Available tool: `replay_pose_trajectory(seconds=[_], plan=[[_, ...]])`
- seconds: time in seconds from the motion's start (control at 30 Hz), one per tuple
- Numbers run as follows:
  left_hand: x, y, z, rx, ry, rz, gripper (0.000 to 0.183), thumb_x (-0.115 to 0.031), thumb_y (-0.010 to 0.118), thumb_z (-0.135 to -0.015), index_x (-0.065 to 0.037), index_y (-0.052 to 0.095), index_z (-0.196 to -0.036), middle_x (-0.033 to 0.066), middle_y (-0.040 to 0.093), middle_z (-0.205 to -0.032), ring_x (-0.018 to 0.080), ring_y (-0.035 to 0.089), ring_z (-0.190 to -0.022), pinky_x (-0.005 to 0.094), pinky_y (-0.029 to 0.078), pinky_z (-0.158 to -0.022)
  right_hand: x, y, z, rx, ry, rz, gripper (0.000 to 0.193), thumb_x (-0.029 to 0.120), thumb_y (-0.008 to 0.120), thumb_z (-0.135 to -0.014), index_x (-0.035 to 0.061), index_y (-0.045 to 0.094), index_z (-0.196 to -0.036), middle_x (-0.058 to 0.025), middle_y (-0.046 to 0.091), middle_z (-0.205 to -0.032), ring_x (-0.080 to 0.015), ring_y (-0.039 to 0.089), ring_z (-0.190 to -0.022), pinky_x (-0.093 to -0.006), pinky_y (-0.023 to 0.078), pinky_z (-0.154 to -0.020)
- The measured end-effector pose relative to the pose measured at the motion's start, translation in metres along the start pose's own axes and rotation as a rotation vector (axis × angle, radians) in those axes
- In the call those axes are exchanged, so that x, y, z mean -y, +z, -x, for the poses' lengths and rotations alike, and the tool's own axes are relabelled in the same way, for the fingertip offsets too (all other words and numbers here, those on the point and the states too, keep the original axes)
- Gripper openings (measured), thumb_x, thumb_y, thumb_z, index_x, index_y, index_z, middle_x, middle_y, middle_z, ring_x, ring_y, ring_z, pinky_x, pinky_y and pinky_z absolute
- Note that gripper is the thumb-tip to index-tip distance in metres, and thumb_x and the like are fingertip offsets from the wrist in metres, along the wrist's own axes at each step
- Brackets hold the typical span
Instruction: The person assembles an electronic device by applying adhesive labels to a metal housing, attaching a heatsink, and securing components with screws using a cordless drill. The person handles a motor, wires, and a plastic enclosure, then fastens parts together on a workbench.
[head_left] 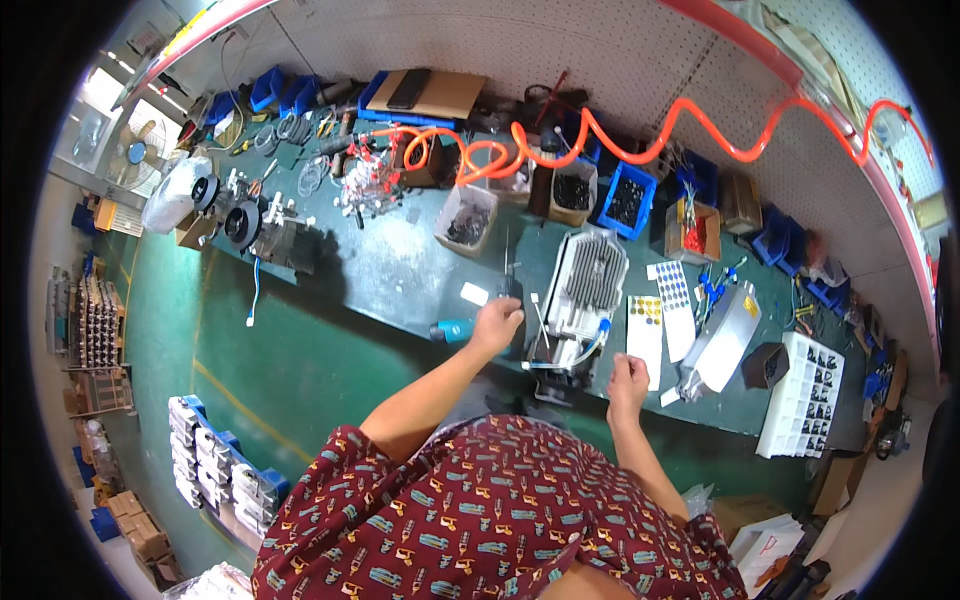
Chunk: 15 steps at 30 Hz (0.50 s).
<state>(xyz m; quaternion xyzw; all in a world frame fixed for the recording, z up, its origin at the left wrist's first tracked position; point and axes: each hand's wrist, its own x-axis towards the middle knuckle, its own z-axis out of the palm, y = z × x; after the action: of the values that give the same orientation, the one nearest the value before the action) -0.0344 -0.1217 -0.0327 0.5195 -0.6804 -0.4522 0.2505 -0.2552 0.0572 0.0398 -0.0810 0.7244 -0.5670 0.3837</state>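
Note:
My left hand is closed over a teal and black power drill at the bench's front edge; its long thin bit points away from me. Right of it stands a grey finned metal housing, with a white cable and a blue connector at its near end. Just right of that near end, my right hand is held with fingers curled together; anything in them is too small to make out. Beside this hand lies a sheet of yellow round stickers. A small white card lies left of the drill.
Along the back stand part bins, among them a blue bin and a clear bin. An orange coiled air hose hangs above. To the right are a silver metal box and a white tray of black parts. Motor assemblies stand left.

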Motion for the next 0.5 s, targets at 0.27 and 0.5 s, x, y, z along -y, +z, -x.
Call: replay_pose_trajectory(seconds=[0.27, 0.5], plan=[[0.052, -0.119, -0.091, -0.187, -0.061, 0.181, 0.021, 0.011, 0.051, -0.082, -0.001, 0.068, -0.08, 0.001, 0.062, -0.072, 0.0086, 0.055, -0.068, 0.0275, 0.048, -0.065, -0.001, -0.008, 0.017, -0.263, 0.062, -0.003, 0.013, 0.015, 0.065, -0.095, 0.0051, 0.059, -0.1, 0.0003, 0.051, -0.069, -0.0069, 0.044, -0.052, -0.0235, 0.032, -0.043], [0.093, -0.174, -0.18, -0.263, -0.07, 0.161, 0.016, 0.006, 0.053, -0.085, -0.001, 0.069, -0.085, 0.0007, 0.065, -0.075, 0.0083, 0.057, -0.069, 0.0262, 0.049, -0.066, -0.044, -0.027, 0.034, -0.343, 0.121, 0.042, 0.013, 0.015, 0.064, -0.096, 0.0041, 0.058, -0.098, -0.0021, 0.053, -0.069, -0.0085, 0.045, -0.051, -0.024, 0.035, -0.043]])
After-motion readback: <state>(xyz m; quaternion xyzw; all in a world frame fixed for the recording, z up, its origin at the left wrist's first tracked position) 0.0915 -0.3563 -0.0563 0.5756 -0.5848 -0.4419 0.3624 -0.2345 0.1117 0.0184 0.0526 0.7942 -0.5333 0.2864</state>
